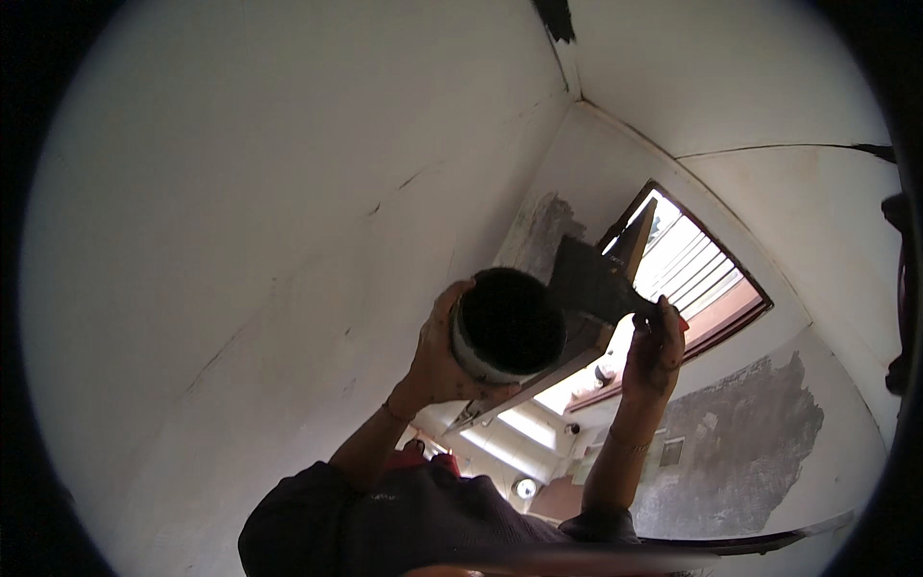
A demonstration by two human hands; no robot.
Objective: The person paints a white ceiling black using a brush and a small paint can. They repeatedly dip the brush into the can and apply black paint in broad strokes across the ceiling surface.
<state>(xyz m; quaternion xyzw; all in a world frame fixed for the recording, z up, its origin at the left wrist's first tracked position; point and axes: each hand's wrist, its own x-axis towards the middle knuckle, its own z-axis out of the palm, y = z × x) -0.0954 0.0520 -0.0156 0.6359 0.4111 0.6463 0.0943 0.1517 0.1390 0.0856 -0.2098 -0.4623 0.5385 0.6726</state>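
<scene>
My left hand is wrapped round the side of a pale round tub, its mouth facing me. The inside is very dark, so I cannot make out what it holds. My right hand is raised to the right of the tub and closed on the handle of a wide-bladed scraper. A bit of red shows by those fingers. The scraper's dark, flat blade points left and overlaps the tub's right rim in the picture; whether they touch I cannot tell.
A broad white wall with thin dark cracks fills the left. Beyond my right hand is a barred window with an open wooden shutter. A rough grey patch marks the wall at lower right.
</scene>
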